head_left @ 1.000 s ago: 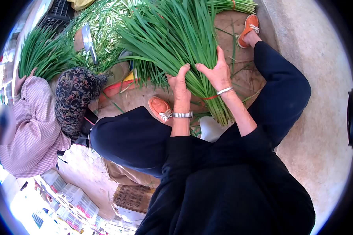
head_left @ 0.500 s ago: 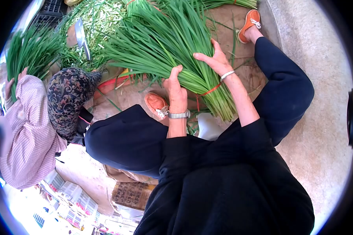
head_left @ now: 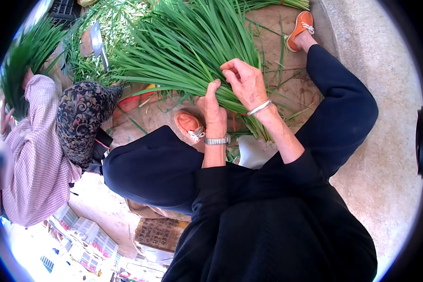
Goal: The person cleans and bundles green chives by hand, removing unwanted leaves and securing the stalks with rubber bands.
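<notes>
Spreading leaf-first beyond the grip, the bundle of garlic chives (head_left: 188, 54) is clamped at its left side by the left hand (head_left: 212, 110), thumb uppermost. The right hand (head_left: 248, 87) lies over the bundle, fingers curled; whether they pinch anything cannot be told. An orange shoe (head_left: 188, 123) stands just left of the grip; a knife (head_left: 97, 40) lies farther left.

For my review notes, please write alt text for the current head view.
The camera wearer's left hand holds a large bundle of long green leaves, with the right hand over it, half closed. Beyond lies a metal blade beside cut pieces; at left, a co-worker in a checked shirt holds more greens.
</notes>
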Action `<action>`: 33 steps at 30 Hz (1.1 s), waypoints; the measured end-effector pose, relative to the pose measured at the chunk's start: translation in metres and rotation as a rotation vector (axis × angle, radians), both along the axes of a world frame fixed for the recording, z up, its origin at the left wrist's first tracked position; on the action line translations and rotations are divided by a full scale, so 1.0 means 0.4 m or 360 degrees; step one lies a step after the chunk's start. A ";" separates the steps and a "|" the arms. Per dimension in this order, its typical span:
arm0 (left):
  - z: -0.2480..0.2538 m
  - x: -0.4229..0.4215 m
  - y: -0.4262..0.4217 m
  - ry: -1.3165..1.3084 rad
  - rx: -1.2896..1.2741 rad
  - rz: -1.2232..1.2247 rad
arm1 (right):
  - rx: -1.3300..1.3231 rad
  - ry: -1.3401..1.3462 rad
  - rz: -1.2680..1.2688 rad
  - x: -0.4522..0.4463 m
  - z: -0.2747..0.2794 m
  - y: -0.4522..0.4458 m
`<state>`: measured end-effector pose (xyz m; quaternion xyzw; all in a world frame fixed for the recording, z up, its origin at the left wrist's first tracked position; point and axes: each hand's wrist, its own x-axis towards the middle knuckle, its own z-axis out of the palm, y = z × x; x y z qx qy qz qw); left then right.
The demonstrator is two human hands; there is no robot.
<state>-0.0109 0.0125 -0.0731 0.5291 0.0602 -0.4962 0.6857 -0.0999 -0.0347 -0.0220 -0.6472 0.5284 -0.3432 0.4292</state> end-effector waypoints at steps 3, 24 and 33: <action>0.010 -0.004 0.001 0.0040 -0.0016 0.0012 | -0.0156 0.0237 -0.0001 -0.011 -0.007 0.002; 0.051 -0.016 -0.003 0.0053 -0.0070 -0.0041 | -0.0142 0.0628 -0.0177 -0.016 0.011 -0.033; 0.042 -0.001 -0.005 0.0145 -0.0122 -0.0058 | -0.0161 0.0716 -0.0217 0.003 0.031 -0.040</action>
